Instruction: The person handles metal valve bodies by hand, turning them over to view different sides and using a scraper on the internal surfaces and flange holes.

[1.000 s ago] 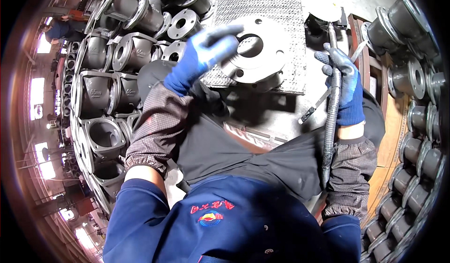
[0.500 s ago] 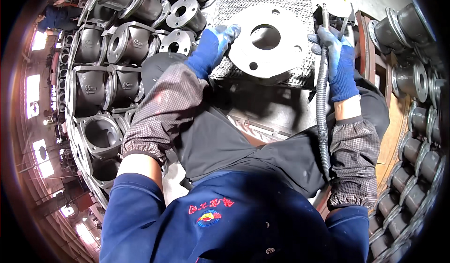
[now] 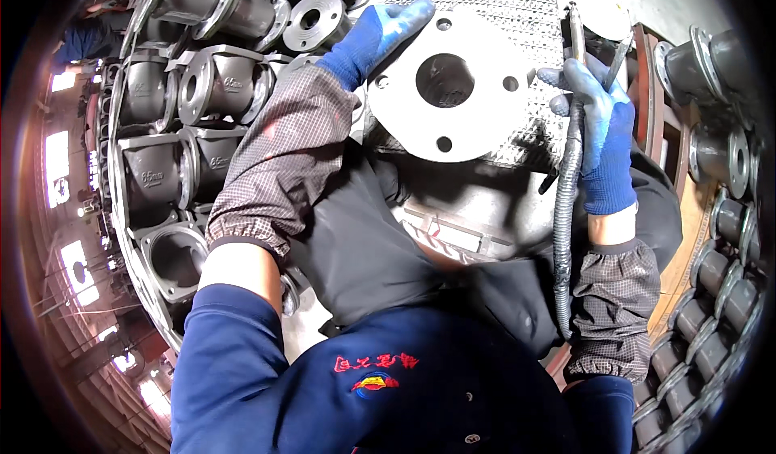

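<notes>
A pale round flange [image 3: 487, 118], with a large central bore and several bolt holes, rests on a textured metal plate [image 3: 529, 46] before me. My left hand [image 3: 380, 38], in a blue glove, is closed on its upper-left rim, fingers lying along the edge. In my gloved right hand [image 3: 600, 110], closed to the right of the plate, is a slim metal tool [image 3: 576, 33] with a ribbed hose [image 3: 568, 187] running down beside my forearm. The tool's tip points away from me, apart from the flange. Its grip is partly hidden by my fingers.
Grey flanged castings [image 3: 220, 84] are stacked along the left. More flanged pipe pieces [image 3: 715, 159] line the right, next to a brown metal frame [image 3: 647, 98]. A second thin rod [image 3: 620, 59] stands by my right hand. My knees flank the work plate.
The flange has turned, its bolt holes shifting round, and lies a little nearer me. My left hand has moved up and right along its rim. My right hand still holds the tool.
</notes>
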Available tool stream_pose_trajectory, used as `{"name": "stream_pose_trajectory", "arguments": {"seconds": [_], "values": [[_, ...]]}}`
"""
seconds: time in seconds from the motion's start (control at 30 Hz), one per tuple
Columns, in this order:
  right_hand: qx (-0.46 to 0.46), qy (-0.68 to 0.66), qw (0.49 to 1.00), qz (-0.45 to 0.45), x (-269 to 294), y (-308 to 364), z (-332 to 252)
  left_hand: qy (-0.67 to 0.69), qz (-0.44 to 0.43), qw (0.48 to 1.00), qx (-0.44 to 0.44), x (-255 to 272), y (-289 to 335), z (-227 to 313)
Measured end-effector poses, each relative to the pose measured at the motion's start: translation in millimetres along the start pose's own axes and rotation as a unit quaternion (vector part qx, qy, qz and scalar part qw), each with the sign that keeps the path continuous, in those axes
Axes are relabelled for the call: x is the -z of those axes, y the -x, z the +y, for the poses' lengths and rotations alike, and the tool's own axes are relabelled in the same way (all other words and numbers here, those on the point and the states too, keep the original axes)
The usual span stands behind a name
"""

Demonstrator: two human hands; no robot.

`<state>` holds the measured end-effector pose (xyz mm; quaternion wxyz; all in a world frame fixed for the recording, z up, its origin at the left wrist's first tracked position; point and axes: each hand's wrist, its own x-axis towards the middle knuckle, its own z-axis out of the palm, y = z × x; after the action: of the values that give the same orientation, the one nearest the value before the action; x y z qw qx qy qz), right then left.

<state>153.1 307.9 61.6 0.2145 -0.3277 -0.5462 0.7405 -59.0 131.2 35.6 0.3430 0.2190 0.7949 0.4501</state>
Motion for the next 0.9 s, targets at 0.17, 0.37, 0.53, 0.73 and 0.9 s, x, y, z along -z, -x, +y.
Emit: {"name": "stream_pose_trajectory", "arguments": {"seconds": [0.17, 0.37, 0.53, 0.73, 0.9], "values": [[-0.001, 0.061, 0.998, 0.033, 3, -3, 5, -0.037, -0.005, 0.998, -0.047, -25, 26, 39], [0.04, 0.199, 0.977, 0.067, 51, -17, 21, -0.384, 0.037, 0.798, -0.464, -64, 37, 63], [0.024, 0.19, 0.979, 0.066, 65, -7, 21, -0.242, 0.041, 0.923, -0.296, -96, 48, 75], [0.091, 0.178, 0.98, 0.018, 67, -7, 25, -0.173, -0.032, 0.936, -0.305, -92, 59, 81], [-0.01, 0.098, 0.989, -0.113, 46, 4, 8, -0.245, -0.017, 0.887, -0.391, -64, 55, 65]]}}
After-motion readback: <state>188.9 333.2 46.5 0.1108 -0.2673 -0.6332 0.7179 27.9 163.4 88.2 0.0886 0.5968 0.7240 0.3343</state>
